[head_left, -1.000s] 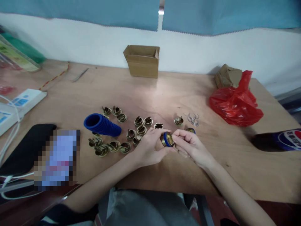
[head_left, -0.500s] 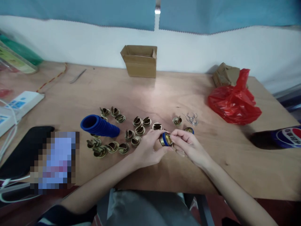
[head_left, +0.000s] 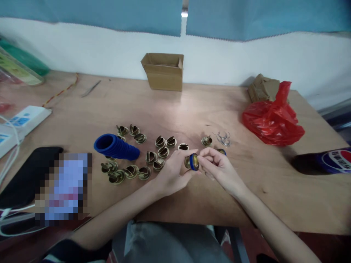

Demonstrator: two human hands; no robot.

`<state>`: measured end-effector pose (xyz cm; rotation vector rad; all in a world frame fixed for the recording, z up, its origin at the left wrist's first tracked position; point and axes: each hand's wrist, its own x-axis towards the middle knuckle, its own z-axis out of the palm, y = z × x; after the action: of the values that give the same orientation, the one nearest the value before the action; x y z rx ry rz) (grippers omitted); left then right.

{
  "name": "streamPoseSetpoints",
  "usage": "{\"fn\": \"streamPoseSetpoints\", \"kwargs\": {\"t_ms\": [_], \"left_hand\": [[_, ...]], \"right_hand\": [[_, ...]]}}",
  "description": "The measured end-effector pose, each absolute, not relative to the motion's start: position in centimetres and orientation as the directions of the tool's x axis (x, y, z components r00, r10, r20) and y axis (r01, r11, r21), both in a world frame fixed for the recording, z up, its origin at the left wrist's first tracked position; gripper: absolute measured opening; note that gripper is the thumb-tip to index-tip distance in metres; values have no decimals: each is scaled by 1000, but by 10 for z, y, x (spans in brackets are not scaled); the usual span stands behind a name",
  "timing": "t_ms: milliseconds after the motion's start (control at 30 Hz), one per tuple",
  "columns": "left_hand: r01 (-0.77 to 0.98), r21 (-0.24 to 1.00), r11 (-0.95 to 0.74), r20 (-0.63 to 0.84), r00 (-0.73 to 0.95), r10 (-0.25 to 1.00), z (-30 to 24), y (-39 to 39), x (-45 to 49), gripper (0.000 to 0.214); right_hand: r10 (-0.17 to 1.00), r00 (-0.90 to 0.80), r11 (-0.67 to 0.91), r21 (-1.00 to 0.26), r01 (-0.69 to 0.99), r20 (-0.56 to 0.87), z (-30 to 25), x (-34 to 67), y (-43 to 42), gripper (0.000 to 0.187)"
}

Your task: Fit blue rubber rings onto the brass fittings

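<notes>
A small brass fitting point(head_left: 192, 161) with a blue ring is pinched just above the wooden table point(head_left: 192, 109), gripped between the left hand point(head_left: 172, 173) and the right hand point(head_left: 219, 168). The ring could probably be seated crooked if pressed unevenly, or the fitting dropped among the loose brass fittings point(head_left: 131, 171). A Pepsi logo is readable on the bottle point(head_left: 333, 160).

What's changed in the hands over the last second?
Little. Both hands still pinch the brass cap with the blue ring; it has turned slightly, showing its blue edge more side-on. Loose brass caps, the blue ring stack and the red bag stayed put.
</notes>
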<state>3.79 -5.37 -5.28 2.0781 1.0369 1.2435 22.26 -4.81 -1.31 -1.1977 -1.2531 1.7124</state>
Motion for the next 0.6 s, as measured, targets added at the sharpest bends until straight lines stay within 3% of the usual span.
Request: {"fn": "streamPoseSetpoints", "kwargs": {"t_ms": [133,400,600], "left_hand": [[335,715,-613,527,317,788,-57,-52,38,53],[388,591,-707,586,396,707,-47,-51,39,55],[411,638,-651,571,315,758,-50,-53,41,52]], "right_hand": [[907,-296,-314,-950,2,-300,-15,222,-47,32],[795,-404,-505,-862,-28,-453,-17,228,-44,35],[806,-330,-542,-837,-78,-491,-4,242,-35,39]]}}
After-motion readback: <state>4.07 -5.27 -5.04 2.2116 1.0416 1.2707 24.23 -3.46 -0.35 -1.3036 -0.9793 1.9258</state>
